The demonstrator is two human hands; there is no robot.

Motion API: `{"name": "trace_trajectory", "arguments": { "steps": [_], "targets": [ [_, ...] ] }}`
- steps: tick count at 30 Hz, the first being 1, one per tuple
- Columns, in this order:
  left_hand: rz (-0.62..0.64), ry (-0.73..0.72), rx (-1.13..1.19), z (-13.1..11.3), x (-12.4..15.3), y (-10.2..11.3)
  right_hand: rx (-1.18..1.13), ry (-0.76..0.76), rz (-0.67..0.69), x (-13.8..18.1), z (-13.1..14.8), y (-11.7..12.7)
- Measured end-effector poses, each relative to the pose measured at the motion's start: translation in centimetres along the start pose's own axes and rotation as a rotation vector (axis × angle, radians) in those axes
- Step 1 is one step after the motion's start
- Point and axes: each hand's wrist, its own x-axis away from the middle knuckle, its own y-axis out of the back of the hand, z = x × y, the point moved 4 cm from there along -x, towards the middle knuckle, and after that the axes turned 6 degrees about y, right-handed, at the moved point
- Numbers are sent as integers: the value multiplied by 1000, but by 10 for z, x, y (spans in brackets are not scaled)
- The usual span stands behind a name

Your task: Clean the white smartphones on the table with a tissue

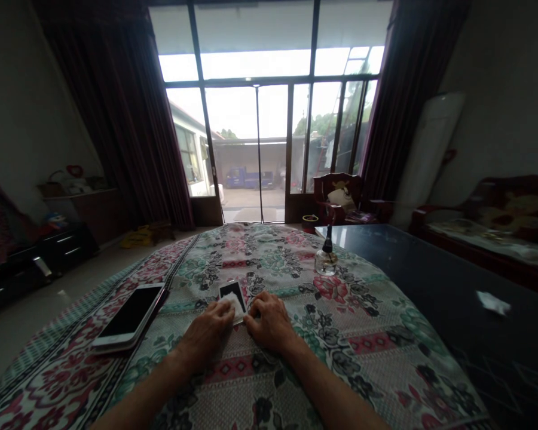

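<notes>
A small flat rectangle point(232, 289) with a dark face and a white border lies on the tablecloth in front of me. My left hand point(208, 328) has its fingers pressed round a white wad of tissue or cotton point(228, 300), which rests on the lower part of the rectangle. At the rectangle's lower right edge, my right hand point(269, 321) is closed, its fingers curled and thumb against the border. Left of my hands lies a white smartphone point(129, 318) with a dark screen. A clear glass bottle point(325, 261) with a black top stands upright beyond my right hand.
The flowered tablecloth point(367, 364) covers the round table under my arms. On its right is a dark glossy table point(394, 263) bearing a crumpled white tissue point(493, 303). A wooden chair point(336, 194) stands near the glass doors, and a sofa point(511, 221) at the far right.
</notes>
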Motion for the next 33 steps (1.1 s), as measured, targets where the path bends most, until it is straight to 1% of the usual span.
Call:
{"name": "trace_trajectory", "arguments": {
  "steps": [4, 9, 12, 15, 18, 23, 29, 31, 33],
  "targets": [
    [4, 3, 4, 6, -26, 8, 4, -5, 3, 0, 0, 0],
    [28, 67, -20, 16, -55, 16, 2, 0, 2, 0, 0, 0],
    [49, 123, -35, 18, -67, 20, 4, -1, 0, 0, 0, 1],
    [54, 187, -58, 17, -73, 21, 3, -5, 6, 0, 0, 1],
    [35, 174, -72, 12, -68, 18, -1, -9, 12, 0, 0, 1],
    [-14, 80, -20, 4, -38, 9, -7, -12, 11, -1, 0, 1],
    [31, 23, 12, -6, -2, 5, 7, -9, 19, -1, 1, 3],
    [48, 8, 12, -10, 5, 6, 14, -12, 29, -1, 1, 3],
    [53, -11, 9, -12, 5, 7, 20, -13, 33, 0, 2, 2]
  ]
}}
